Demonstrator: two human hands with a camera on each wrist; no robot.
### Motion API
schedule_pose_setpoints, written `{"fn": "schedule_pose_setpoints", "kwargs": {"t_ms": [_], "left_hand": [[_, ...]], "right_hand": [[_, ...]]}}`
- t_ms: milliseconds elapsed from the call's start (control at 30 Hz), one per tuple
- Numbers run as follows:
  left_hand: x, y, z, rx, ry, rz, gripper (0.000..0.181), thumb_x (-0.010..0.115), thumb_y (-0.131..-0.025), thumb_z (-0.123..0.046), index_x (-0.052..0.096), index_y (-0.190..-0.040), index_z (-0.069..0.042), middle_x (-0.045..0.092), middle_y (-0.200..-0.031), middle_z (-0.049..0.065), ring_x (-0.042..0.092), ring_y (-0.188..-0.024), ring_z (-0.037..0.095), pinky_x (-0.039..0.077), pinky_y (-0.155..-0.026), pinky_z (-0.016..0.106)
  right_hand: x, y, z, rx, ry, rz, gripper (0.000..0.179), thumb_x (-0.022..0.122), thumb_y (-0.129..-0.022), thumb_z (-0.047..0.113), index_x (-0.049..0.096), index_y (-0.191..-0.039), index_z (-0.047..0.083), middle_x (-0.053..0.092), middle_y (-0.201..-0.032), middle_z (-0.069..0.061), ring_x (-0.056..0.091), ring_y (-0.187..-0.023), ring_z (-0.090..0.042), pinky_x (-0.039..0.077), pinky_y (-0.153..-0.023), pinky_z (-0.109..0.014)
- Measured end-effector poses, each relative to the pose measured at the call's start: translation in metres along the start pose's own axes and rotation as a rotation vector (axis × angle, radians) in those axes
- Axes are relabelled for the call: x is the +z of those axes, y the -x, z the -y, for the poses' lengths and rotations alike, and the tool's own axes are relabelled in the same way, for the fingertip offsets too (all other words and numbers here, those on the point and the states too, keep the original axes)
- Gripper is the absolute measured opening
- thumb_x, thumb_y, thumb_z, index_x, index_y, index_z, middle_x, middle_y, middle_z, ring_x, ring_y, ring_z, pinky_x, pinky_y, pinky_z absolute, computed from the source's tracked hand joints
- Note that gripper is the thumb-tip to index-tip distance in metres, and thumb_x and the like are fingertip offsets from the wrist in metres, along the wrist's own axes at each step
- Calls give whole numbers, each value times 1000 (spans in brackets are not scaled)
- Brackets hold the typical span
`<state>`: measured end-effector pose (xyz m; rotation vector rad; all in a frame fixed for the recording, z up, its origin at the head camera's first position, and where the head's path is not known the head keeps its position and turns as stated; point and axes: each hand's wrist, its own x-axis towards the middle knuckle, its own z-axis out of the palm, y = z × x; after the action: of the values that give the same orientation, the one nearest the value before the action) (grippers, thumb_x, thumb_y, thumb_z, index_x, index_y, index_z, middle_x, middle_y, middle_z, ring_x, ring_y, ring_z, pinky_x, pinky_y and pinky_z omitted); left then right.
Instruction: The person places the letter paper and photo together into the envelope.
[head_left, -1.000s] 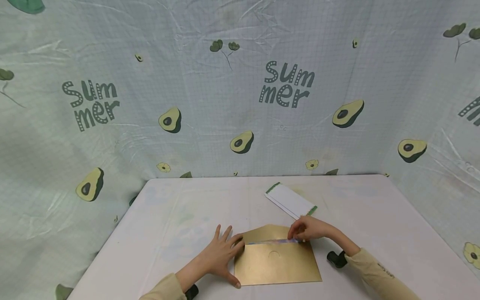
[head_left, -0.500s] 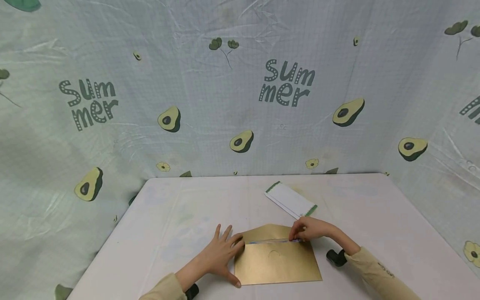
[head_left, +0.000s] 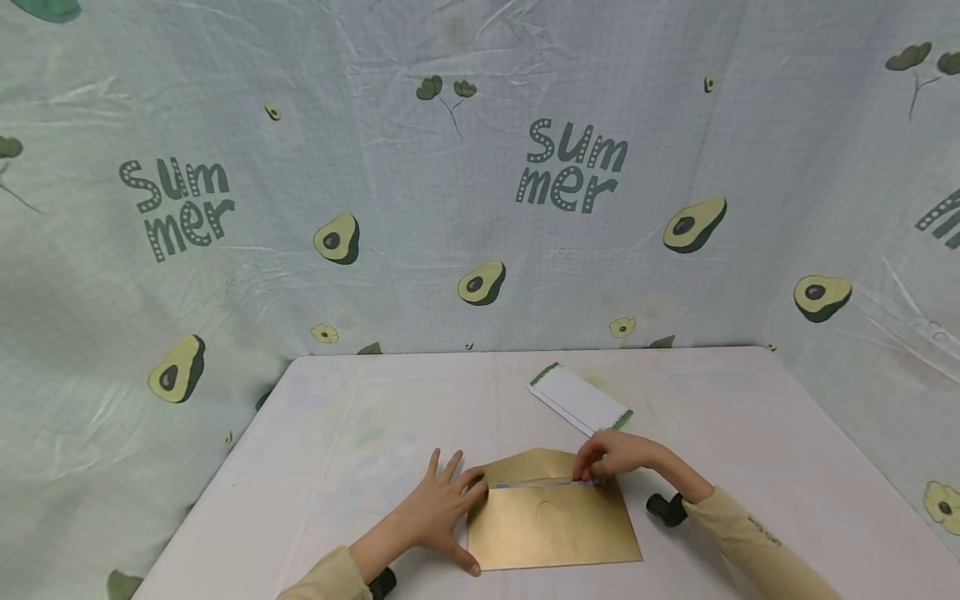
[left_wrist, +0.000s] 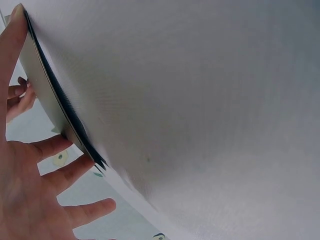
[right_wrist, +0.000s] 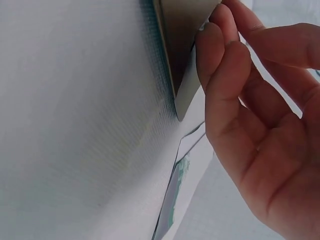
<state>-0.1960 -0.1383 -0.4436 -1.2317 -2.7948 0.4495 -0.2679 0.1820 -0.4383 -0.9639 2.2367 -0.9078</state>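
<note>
A gold envelope (head_left: 555, 529) lies on the table in front of me, its pointed flap raised away from me. Along its mouth shows a thin bluish strip of paper (head_left: 528, 483), mostly hidden inside. My left hand (head_left: 438, 517) rests at the envelope's left side with fingers spread, the thumb at the near corner and two fingers at the upper edge. My right hand (head_left: 618, 454) pinches the strip's right end at the mouth. In the right wrist view its bent fingertips (right_wrist: 210, 47) meet at the envelope's edge (right_wrist: 182, 40), partly covering what they hold.
Behind the right hand lies a white paper with green ends (head_left: 581, 400). A pale cloth covers the table (head_left: 375, 417). Behind and at both sides hangs a curtain (head_left: 405, 208) printed with avocados. Dark camera mounts (head_left: 666, 510) sit at the wrists.
The bluish strip shows a little less at the right end than a second ago. My right hand has shifted very slightly left. The left hand has stayed in place.
</note>
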Motion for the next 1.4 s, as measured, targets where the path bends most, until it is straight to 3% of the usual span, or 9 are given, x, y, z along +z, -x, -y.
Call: {"fn": "schedule_pose_setpoints", "kwargs": {"t_ms": [300,567,900,1167,1300,1400], "left_hand": [[-2,2,1,17,38,-34,104,46,-55,-86,37,-132,-17,40,-133,5,37,-124,39,29,-94,62],[-3,0,1,23,18,-30,102,46,-54,-86,37,-132,-20,42,-133,3,37,-125,38,29,-95,62],[-5,-1,0,14,-1,-10,103,45,-53,-87,37,-131,-21,41,-134,3,35,-127,38,28,-96,62],[-5,0,-1,3,18,1,102,47,-53,-86,38,-131,-20,41,-134,3,35,-127,37,28,-96,62],[-5,0,-1,3,14,-3,102,47,-53,-86,38,-131,-21,41,-134,3,35,-127,37,28,-96,62],[-5,0,-1,4,12,-6,102,47,-53,-86,38,-131,-21,41,-134,3,35,-126,37,28,-96,62]], "right_hand": [[0,2,1,26,-63,15,28,43,-77,-6,65,-93,2,65,-82,-9,55,-66,-6,46,-56,-21],[-1,8,-5,22,-163,-91,21,44,-84,-3,59,-99,-6,62,-83,-18,54,-65,-10,46,-53,-23],[-9,14,-9,61,-31,-211,17,49,-88,5,60,-100,1,66,-84,-9,57,-66,-7,48,-51,-26],[-19,20,-15,53,-10,-252,19,52,-88,8,60,-102,-1,65,-88,-13,60,-69,-11,48,-53,-26],[-24,23,-19,60,33,-334,21,53,-88,11,60,-103,-2,64,-91,-15,60,-72,-12,47,-54,-23],[-25,25,-20,49,128,-422,19,55,-87,8,61,-101,-3,65,-91,-14,60,-75,-14,47,-59,-22]]}}
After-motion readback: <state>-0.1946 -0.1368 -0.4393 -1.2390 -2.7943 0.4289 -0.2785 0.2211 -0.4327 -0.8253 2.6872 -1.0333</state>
